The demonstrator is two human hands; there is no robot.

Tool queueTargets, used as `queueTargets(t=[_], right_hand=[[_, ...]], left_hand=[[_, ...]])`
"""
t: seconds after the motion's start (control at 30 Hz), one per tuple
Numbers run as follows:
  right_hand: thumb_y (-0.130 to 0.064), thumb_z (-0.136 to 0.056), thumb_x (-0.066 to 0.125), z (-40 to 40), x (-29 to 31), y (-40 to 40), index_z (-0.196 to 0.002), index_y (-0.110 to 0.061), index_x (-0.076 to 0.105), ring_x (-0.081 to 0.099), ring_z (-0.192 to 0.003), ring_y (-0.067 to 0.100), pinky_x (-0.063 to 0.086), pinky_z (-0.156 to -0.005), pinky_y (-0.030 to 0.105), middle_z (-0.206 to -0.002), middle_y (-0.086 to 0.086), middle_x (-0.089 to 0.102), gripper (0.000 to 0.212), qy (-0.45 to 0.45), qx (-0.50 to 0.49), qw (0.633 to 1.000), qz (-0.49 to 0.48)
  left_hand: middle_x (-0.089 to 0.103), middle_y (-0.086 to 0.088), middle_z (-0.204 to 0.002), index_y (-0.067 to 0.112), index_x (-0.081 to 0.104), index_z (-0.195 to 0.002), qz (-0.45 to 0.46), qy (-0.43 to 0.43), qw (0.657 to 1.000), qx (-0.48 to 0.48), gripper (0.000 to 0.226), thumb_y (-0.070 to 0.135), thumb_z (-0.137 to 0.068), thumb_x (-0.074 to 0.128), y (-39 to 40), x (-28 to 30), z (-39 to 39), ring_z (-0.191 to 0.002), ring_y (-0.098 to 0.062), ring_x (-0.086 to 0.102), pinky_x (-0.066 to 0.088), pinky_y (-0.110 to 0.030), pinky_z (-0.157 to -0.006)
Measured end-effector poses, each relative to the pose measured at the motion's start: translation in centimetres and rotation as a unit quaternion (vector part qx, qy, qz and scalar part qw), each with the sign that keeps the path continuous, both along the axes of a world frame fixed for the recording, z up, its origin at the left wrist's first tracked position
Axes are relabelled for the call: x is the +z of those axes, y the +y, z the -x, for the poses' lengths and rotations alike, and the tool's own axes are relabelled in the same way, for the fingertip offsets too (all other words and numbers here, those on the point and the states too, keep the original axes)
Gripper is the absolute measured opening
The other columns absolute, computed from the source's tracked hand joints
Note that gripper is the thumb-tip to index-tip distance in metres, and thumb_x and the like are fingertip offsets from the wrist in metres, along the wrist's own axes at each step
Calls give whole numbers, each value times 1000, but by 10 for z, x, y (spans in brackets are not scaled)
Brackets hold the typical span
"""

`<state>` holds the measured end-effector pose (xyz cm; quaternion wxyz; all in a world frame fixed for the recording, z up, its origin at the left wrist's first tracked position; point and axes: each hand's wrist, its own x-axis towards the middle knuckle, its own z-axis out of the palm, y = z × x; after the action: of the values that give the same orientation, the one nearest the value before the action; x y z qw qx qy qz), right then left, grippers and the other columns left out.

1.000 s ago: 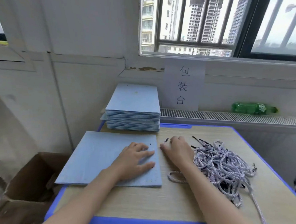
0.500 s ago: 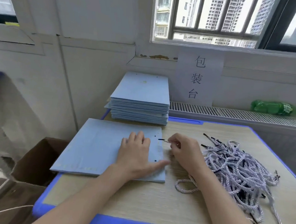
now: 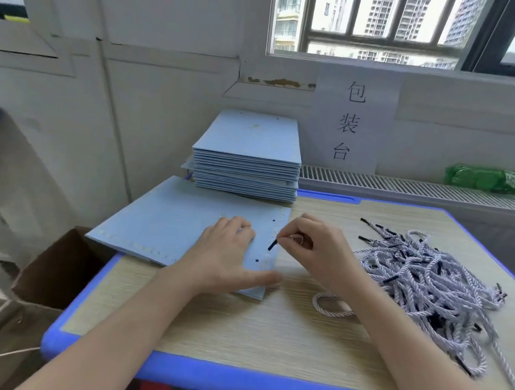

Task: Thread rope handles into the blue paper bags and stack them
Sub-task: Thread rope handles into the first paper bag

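Note:
A flat blue paper bag [image 3: 170,222] lies on the table's left half, its edge with two punched holes facing right. My left hand [image 3: 228,253] presses flat on the bag near that edge, thumb stretched toward the lower corner. My right hand [image 3: 310,246] pinches a white twisted rope handle [image 3: 332,305] close to its black tip, which points down-left over the bag between the two holes. The rest of that rope loops on the table under my right wrist. A pile of rope handles [image 3: 426,280] lies to the right. A stack of blue bags [image 3: 248,158] stands behind.
The wooden table [image 3: 257,330] has a blue rim. An open cardboard box [image 3: 55,270] sits on the floor at the left. A green bottle [image 3: 489,179] lies on the radiator ledge at the back right. A paper sign [image 3: 349,122] hangs on the wall.
My right hand has brought the rope's black tip down from beside the upper hole to between the two holes. My left hand still presses on the bag. The view has shifted a little.

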<state>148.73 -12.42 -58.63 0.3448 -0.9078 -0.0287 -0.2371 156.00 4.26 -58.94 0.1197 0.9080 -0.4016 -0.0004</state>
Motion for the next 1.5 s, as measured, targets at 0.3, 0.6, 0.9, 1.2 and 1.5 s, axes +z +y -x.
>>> queueTargets(t=[0.3, 0.6, 0.9, 1.2, 1.5], right_hand=[[-7, -83, 68, -5, -8, 11, -83, -12, 72, 49, -65, 4, 38, -64, 15, -78, -4, 56, 6, -5, 36, 997, 66], [-22, -84, 53, -9, -5, 17, -88, -17, 71, 52, -60, 24, 45, -50, 37, -77, 1, 52, 19, -47, 41, 984, 168], [-23, -84, 53, -2, -1, 14, -93, -27, 70, 49, -60, 11, 47, -53, 36, -90, -9, 47, 20, -62, 53, 985, 152], [-30, -89, 56, -2, 0, 27, -77, -12, 68, 49, -65, 12, 41, -65, 36, -67, -5, 54, 24, 65, 6, 993, 96], [-16, -82, 61, -4, 4, 29, -66, -22, 57, 43, -56, 4, 34, -57, 20, -59, -10, 50, 18, 118, 29, 991, 63]], left_hand=[[36, 4, -104, 13, 58, -110, 77, 67, 994, 25, 58, 60, -77, 62, 1, 5, 8, -99, -12, 44, 43, -35, -92], [47, 8, -92, 24, 54, -89, 157, 86, 984, -15, 29, 46, -77, 70, 3, 6, 5, -79, -3, 45, 42, -22, -74], [64, 3, -72, 17, 64, -71, 269, 120, 955, 20, 17, 29, -72, 76, 8, 9, 8, -66, -7, 60, 52, -29, -69], [67, -11, -70, 2, 62, -57, 260, 129, 957, 26, 39, 38, -66, 52, 18, 13, 0, -70, -24, 60, 49, -44, -71], [64, 13, -101, 24, 68, -98, 221, 66, 973, 4, 52, 58, -63, 52, 13, 8, 3, -100, -4, 54, 42, -22, -89]])
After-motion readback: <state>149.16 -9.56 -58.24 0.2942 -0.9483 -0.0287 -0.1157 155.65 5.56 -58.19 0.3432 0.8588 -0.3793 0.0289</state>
